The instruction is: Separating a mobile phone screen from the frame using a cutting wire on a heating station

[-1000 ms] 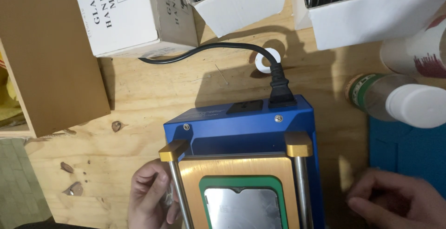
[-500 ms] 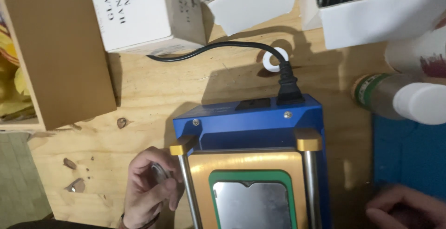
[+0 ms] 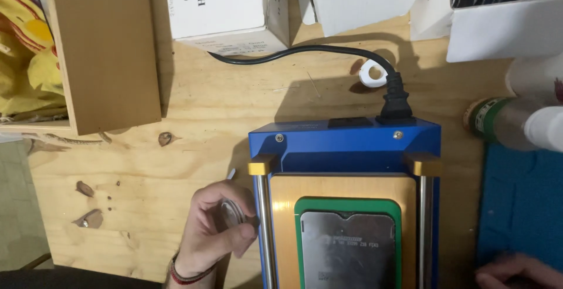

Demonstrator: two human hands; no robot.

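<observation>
Since half a second ago, the left hand [image 3: 217,230] has stayed at the blue machine's [image 3: 346,142] left side, fingers pinching a small round knob [image 3: 233,213] beside the left rail [image 3: 264,224]. Only the right hand's [image 3: 516,272] fingertips show at the bottom right edge near the blue mat [image 3: 516,207]; whether it grips anything cannot be told. A dark screen [image 3: 349,248] lies in the green frame [image 3: 349,207] on the gold plate [image 3: 340,186].
</observation>
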